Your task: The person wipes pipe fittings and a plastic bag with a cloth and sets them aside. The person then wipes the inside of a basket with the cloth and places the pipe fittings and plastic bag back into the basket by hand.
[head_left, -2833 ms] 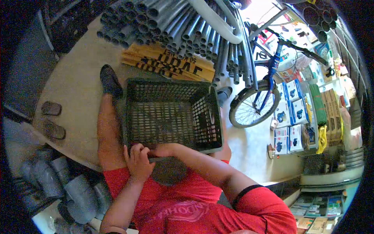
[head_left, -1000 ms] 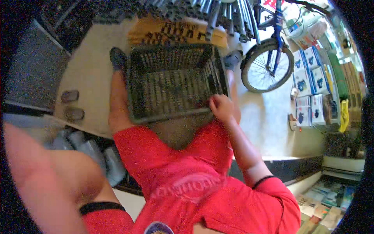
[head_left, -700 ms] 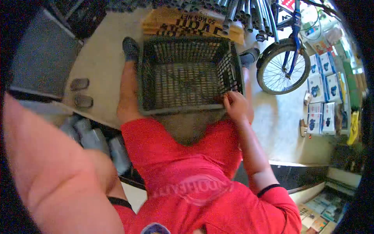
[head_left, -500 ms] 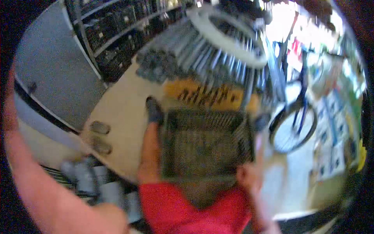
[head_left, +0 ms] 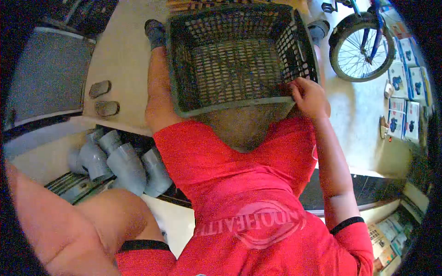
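A black plastic crate (head_left: pixel 235 106) with slatted walls and floor stands between my legs, its open top facing me. My right hand (head_left: pixel 311 96) is closed over the crate's near right corner, the thumb and fingers on the rim. My left arm (head_left: pixel 92 216) is bent sharply at the lower left, with the forearm raised close to the camera. The left hand itself lies outside the picture.
Grey pipe elbows (head_left: pixel 126 168) lie at my left, on a lower level. A pair of sandals (head_left: pixel 107 108) rests on the floor. On the right are a bicycle wheel (head_left: pixel 362 48) and several printed boxes (head_left: pixel 404 120).
My view has tilted downward, so the crate sits higher in the picture and the racks and pipes behind it have left view. My right hand stays at the crate's near right corner.
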Demonstrator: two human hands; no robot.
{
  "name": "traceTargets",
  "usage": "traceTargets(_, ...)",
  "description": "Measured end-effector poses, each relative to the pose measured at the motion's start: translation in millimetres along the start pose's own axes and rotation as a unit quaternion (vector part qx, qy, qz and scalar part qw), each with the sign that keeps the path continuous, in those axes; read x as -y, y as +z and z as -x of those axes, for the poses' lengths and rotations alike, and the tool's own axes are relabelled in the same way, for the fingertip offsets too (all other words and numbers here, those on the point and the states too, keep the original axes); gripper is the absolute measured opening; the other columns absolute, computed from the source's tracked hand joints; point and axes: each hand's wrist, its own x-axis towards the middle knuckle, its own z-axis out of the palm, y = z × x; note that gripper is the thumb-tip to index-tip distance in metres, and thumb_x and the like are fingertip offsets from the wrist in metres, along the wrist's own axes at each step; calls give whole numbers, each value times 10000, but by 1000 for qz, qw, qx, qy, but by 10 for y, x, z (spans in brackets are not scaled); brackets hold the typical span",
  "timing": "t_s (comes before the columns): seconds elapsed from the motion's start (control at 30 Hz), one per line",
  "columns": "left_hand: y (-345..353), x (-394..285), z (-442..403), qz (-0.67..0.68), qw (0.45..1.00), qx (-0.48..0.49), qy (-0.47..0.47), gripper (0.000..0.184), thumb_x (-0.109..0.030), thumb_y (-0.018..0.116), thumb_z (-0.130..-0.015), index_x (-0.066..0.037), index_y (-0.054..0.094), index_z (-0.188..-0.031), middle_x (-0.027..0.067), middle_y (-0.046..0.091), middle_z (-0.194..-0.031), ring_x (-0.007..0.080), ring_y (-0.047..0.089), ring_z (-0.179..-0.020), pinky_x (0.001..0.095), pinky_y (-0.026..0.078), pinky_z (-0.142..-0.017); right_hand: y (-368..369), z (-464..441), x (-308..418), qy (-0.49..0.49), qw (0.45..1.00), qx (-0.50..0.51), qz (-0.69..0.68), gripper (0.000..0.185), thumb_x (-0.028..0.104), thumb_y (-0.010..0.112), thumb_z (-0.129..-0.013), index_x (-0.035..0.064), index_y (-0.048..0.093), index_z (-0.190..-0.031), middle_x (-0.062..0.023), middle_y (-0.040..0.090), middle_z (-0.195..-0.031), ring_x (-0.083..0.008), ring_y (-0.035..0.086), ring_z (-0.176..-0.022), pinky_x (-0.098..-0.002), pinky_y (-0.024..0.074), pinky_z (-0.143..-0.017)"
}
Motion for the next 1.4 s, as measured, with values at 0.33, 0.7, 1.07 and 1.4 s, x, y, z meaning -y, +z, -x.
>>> traceTargets(0.33, 911, 1156, 1711, -147, 811, -87, -559, 630, -355, 633, -991, 18, 461, -1470, 205, 544, -1461, 328, 507, -1359, 400, 366, -1148, 165, -217, 503, 24, 987, 91, -128, 341, 351, 562, -1006, 33, 685, -1020, -242, 703, -960, -448, 681, -877, -510, 542, -769)
traceTargets(0.7, 1774, 1165, 2730, -246, 757, -60, -603, 634, -188, 621, -891, 87, 415, -1424, 332, 576, -1296, 473, 545, -1213, 529, 407, -1052, -97, -1158, 1965, -315, 811, 120, -479, 259, 239, 609, -1006, -2, 639, -1093, -109, 666, -1079, -175, 642, -1002, -323, 530, -858)
traceTargets(1.07, 1748, 1089, 2899, -250, 744, 26, -619, 729, -156, 609, -759, 111, 399, -1405, 351, 550, -1263, 521, 508, -1186, 578, 379, -1044, 1657, -1851, 2820, -391, 919, 47, -8, 329, 406, 525, -920, 191, 767, -975, -5, 640, -1357, -286, 410, -1440, -784, 102, -1134)
traceTargets(1.4, 1826, 1197, 2868, -256, 776, -15, -577, 694, -160, 544, -756, 134, 435, -1375, 347, 586, -1176, 515, 559, -1095, 550, 405, -1038, 1688, -3452, 3012, -192, 975, 38, 108, 346, 394, 554, -887, 144, 788, -942, -149, 727, -1156, -424, 521, -1315, -766, 147, -1128)
